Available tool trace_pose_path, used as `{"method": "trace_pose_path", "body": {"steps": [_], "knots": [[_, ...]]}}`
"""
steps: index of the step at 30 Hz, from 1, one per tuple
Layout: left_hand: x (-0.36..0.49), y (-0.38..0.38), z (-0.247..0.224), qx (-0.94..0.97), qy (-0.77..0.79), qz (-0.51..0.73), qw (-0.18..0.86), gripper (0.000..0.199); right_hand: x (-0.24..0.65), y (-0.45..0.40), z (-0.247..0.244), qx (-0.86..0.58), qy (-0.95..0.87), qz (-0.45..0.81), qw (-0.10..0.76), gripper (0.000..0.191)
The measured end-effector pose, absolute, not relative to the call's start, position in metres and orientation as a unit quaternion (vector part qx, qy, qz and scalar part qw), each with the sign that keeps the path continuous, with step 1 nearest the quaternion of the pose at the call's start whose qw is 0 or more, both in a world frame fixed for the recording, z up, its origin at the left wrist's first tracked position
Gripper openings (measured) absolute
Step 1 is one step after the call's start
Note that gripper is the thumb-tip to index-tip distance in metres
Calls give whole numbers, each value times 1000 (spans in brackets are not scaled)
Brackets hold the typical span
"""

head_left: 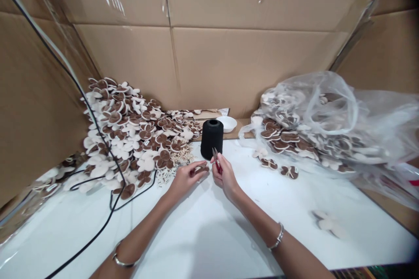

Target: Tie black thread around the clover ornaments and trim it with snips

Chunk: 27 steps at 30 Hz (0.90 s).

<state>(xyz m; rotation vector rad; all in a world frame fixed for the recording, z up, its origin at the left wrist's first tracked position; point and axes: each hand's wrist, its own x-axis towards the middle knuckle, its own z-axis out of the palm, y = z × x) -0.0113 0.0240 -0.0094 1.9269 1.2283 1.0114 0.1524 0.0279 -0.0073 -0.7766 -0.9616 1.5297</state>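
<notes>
Right grip: my right hand (225, 178) is closed round the red snips (218, 166), blades up.
Left grip: my left hand (186, 178) pinches a brown piece (204, 168), mostly hidden by my fingers; just left of the snips.
Snips risk: blades point up beside my left fingertips; a slip could nick skin or fabric.
Thread cone: black cone (212, 139) stands upright just beyond both hands; a careless forward push could tip it. Blade contact: can't tell.
String scraps: pale bits (179, 160) beside my left hand; could cling to the piece.
Pile: brown-and-white pieces (114, 117), heaped left; a knock could spill some.
Cable: black cable (106, 141) crosses the pile; a snag could drag pieces.
Plastic bag: bag (330, 117) slumped right on the surface (183, 235), pieces at its mouth; a tug could scatter them.
</notes>
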Motion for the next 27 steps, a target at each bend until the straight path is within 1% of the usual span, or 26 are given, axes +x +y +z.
{"method": "trace_pose_path", "body": {"steps": [2,7,10,14,16,19,20,24,27], "knots": [[-13,26,-11,720,477,394,314,39,153,30,-9,-339,-406,653,542,44],[-12,27,-13,700,471,425,327,41,149,31,-15,-370,-430,670,478,43],[-11,26,-9,689,466,430,351,44,147,32,-21,-377,-454,645,486,42],[-10,25,-3,672,471,458,342,50,149,33,-27,-407,-498,565,517,34],[-9,26,-3,651,465,491,345,46,150,33,-27,-418,-518,527,528,32],[-10,27,-5,639,467,504,348,27,150,31,-27,-420,-547,488,535,29],[-10,27,-5,644,469,496,345,24,150,30,-26,-420,-556,479,535,29],[-11,25,-4,658,475,479,334,21,150,27,-24,-421,-580,456,528,28],[-12,24,-1,666,459,485,331,23,150,28,-25,-417,-581,461,526,27]]}}
